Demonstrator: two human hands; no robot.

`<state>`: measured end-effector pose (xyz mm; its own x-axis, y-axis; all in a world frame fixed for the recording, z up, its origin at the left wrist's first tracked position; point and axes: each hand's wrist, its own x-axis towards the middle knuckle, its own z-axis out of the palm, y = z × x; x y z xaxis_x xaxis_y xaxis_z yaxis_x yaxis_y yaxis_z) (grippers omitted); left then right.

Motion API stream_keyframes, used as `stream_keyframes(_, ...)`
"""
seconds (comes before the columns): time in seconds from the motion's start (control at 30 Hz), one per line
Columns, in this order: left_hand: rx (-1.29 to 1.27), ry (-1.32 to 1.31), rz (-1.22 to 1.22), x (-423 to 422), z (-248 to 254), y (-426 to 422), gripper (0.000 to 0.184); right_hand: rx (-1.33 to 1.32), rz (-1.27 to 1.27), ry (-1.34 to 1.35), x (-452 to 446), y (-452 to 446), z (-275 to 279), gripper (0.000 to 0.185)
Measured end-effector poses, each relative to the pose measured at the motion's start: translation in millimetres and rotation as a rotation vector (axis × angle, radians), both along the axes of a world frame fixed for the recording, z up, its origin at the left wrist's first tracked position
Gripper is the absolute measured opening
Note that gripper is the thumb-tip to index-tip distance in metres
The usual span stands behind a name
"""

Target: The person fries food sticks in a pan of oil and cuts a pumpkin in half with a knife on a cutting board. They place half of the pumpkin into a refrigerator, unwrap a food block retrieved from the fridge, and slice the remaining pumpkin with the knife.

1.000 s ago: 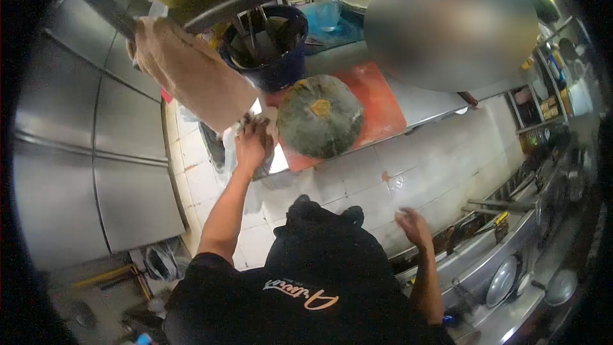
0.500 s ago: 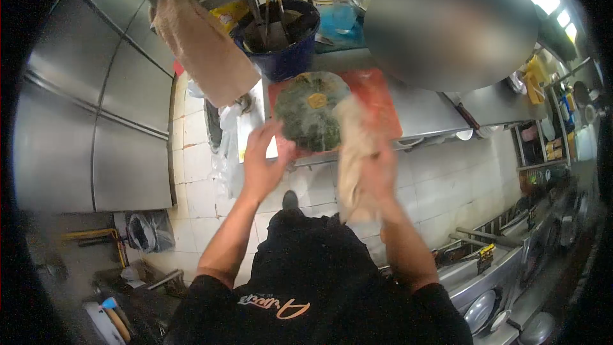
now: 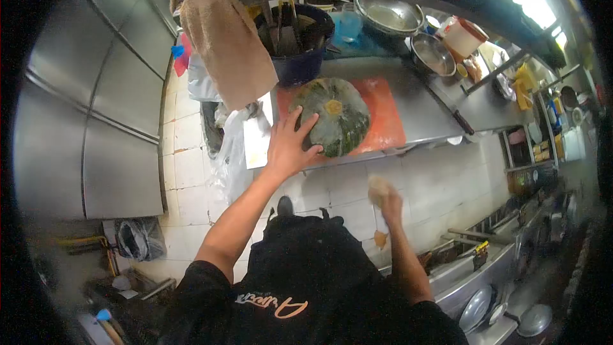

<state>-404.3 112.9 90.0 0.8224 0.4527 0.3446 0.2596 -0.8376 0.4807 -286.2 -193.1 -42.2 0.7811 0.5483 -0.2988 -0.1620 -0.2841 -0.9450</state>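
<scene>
- The left hand (image 3: 288, 147) is resting wide-spread, clasping nothing, its fingers touching the green-skinned pumpkin (image 3: 348, 118) just to their right.
- The pumpkin is sitting on an orange-red cutting board (image 3: 388, 115).
- The blurred right hand (image 3: 391, 206), apart from it, is seemingly clutching a tan cloth (image 3: 379, 188).
- Good steadying is calling for even finger pressure.

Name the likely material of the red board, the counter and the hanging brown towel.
Red board: probably plastic, mostly matte; flat orange-red colour, no wood grain visible. Counter: metal, likely stainless steel, satin; grey with soft reflections. Brown towel: fabric, perhaps cotton; dull, slightly fuzzy, draped.
</scene>
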Motion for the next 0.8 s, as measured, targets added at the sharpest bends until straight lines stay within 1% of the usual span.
stream_keyframes(0.03,0.011,0.006,0.001,-1.8,-2.4,-1.1,0.068,0.005,-0.040,-0.155,4.8,16.2,49.1,0.035)
stream_keyframes(0.1,0.044,0.001,-0.008,2.8,-5.0,1.6,0.068,0.093,-0.044,-0.520,19.2,58.4,99.4,0.036)
stream_keyframes(0.13,0.057,0.008,-0.020,4.4,-2.6,3.5,0.067,0.228,-0.039,-0.638,23.2,82.1,117.5,0.036)
stream_keyframes(0.17,0.069,0.019,-0.029,3.9,1.3,5.1,0.067,0.116,0.062,-0.689,28.2,104.6,136.9,0.036)
stream_keyframes(0.2,0.078,0.031,-0.032,2.1,4.1,5.8,0.067,0.003,0.171,-0.733,26.2,120.2,146.9,0.037)
stream_keyframes(0.23,0.083,0.051,-0.035,1.2,6.1,6.4,0.066,0.010,0.134,-0.813,12.2,127.8,137.1,0.037)
stream_keyframes(0.3,0.094,0.086,-0.040,3.7,11.3,9.0,0.065,0.019,0.062,-0.980,-15.7,134.5,97.7,0.038)
stream_keyframes(0.37,0.065,0.027,-0.042,9.6,15.0,15.0,0.064,0.331,0.008,-0.588,-31.4,104.1,54.6,0.038)
stream_keyframes(0.43,0.034,0.033,-0.067,1.8,8.9,14.6,0.064,0.193,-0.041,0.007,-35.6,49.7,6.2,0.036)
stream_keyframes(0.53,0.016,0.022,-0.092,10.5,3.4,16.4,0.065,0.013,-0.238,-0.200,-27.9,23.0,3.1,0.034)
stream_keyframes(0.6,0.022,0.012,-0.120,10.5,0.7,21.3,0.066,-0.078,-0.308,-0.291,-14.8,34.1,36.6,0.034)
stream_keyframes(0.63,-0.036,-0.020,-0.127,10.2,4.2,25.4,0.065,-0.121,-0.344,-0.330,-8.2,44.8,59.7,0.034)
stream_keyframes(0.67,-0.097,-0.045,-0.132,6.6,7.9,29.4,0.065,-0.067,-0.409,-0.380,-5.9,61.3,82.2,0.034)
stream_keyframes(0.73,-0.177,-0.138,-0.150,-5.1,8.3,41.9,0.064,-0.120,-0.353,-0.636,3.8,66.2,76.0,0.033)
stream_keyframes(0.77,-0.273,-0.088,-0.139,-14.0,5.6,49.3,0.063,-0.149,-0.322,-0.768,5.9,69.6,80.9,0.032)
stream_keyframes(0.8,-0.370,-0.038,-0.127,-25.8,1.4,56.2,0.062,-0.423,-0.341,-0.748,-0.4,72.0,87.4,0.028)
